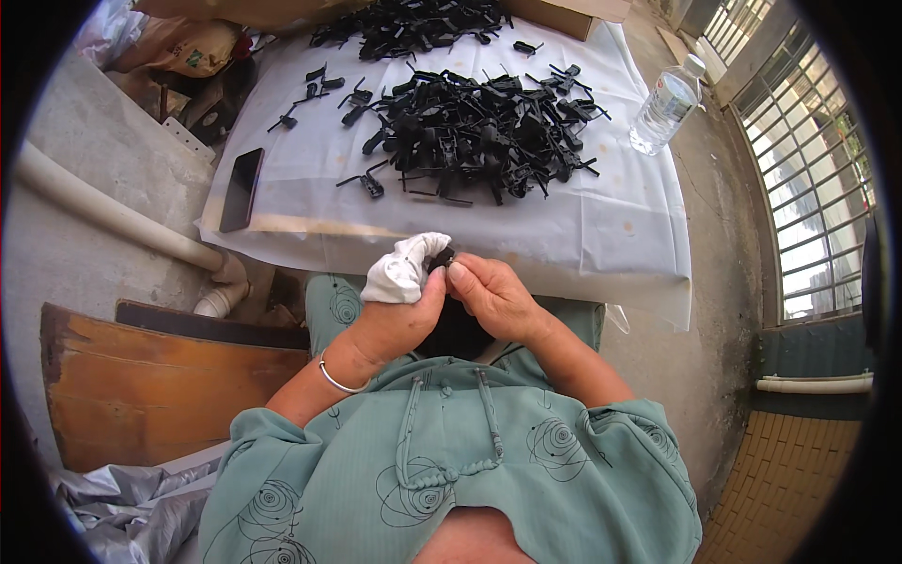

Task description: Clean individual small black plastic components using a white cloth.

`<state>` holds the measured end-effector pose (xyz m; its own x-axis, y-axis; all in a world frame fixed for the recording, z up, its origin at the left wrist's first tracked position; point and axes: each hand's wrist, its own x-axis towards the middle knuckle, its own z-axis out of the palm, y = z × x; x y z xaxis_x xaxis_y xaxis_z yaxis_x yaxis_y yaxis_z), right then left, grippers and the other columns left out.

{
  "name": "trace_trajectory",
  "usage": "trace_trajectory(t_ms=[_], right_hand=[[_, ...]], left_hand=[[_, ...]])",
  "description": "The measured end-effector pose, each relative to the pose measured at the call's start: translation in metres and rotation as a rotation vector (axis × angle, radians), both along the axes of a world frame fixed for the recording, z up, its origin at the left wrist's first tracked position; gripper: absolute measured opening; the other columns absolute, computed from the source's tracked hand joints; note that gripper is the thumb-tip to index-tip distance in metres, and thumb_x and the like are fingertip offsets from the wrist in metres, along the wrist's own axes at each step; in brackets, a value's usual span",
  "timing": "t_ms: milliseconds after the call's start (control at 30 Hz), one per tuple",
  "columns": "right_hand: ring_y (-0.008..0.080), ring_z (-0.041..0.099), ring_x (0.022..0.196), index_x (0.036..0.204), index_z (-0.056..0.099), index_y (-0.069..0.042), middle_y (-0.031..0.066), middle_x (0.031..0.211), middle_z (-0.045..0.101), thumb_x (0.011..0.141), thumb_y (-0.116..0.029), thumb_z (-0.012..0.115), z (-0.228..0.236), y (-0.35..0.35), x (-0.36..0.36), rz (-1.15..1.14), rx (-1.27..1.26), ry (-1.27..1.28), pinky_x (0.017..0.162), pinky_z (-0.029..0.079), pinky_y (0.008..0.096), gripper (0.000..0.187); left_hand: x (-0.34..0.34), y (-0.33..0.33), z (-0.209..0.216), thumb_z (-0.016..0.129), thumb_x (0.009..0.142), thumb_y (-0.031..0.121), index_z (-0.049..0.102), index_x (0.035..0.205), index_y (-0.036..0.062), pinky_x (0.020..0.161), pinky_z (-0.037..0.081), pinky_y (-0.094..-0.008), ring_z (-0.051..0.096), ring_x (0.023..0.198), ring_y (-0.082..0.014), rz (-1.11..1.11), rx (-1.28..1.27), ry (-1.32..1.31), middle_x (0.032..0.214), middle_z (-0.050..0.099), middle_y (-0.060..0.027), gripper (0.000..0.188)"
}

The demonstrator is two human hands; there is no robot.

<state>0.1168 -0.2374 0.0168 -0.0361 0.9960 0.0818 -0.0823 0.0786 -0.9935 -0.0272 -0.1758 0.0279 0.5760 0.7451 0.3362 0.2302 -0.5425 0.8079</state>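
Just off the table's near edge, my two hands meet in front of my body. A white cloth [402,273] covers the fingers of my left hand [399,324], whose bare thumb presses on a small black plastic part [439,258]. My right hand [493,296] is closed in a pinch at the same part, thumb and forefinger together at its right side. Most of the part is hidden by the fingers and cloth. Beyond my hands lies a large heap of similar black plastic parts [479,136] with thin prongs. One single black part [371,185] lies nearer to me.
A white plastic sheet [620,240] covers the table. On it are a dark phone [242,191] at left, a clear water bottle [665,108] at right, a second black heap [423,26] and a cardboard box [556,14] at back. Wooden boards [169,385] stand left of me.
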Motion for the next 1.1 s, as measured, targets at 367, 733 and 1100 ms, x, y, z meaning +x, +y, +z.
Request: trace_trajectory(t_ms=[367, 733, 1100], right_hand=[[0.0048, 0.042, 0.067, 0.080, 0.053, -0.001, -0.0039, 0.071, 0.050, 0.095, -0.019, 0.044, -0.010, 0.006, -0.005, -0.045, -0.051, 0.064, 0.062, 0.040, 0.0219, 0.024], [0.0255, 0.055, 0.058, 0.085, 0.062, -0.001, 0.0125, 0.068, 0.059, 0.079, -0.009, 0.062, -0.006, 0.009, 0.027, -0.193, 0.344, -0.523, 0.057, 0.044, 0.0335, 0.010], [0.0125, 0.043, 0.054, 0.077, 0.056, 0.000, 0.0050, 0.060, 0.049, 0.086, -0.014, 0.059, 0.011, 0.009, 0.014, -0.127, 0.037, -0.199, 0.053, 0.039, 0.0253, 0.018]], left_hand=[[0.002, 0.000, 0.003, 0.057, 0.076, 0.002, 0.057, 0.102, -0.0028, 0.077, 0.048, -0.0321, 0.061, 0.086, -0.0274, -0.001, 0.242, 0.056, 0.093, 0.060, -0.0170, 0.026], [0.000, 0.016, 0.010, 0.048, 0.088, 0.006, 0.041, 0.116, 0.0026, 0.054, 0.040, -0.0210, 0.044, 0.061, -0.0058, -0.164, -0.785, -0.314, 0.087, 0.051, -0.0027, 0.029], [-0.005, 0.009, 0.018, 0.044, 0.087, 0.007, 0.040, 0.117, 0.0036, 0.053, 0.036, -0.0190, 0.040, 0.061, -0.0043, -0.364, -0.770, -0.197, 0.083, 0.047, 0.0002, 0.030]])
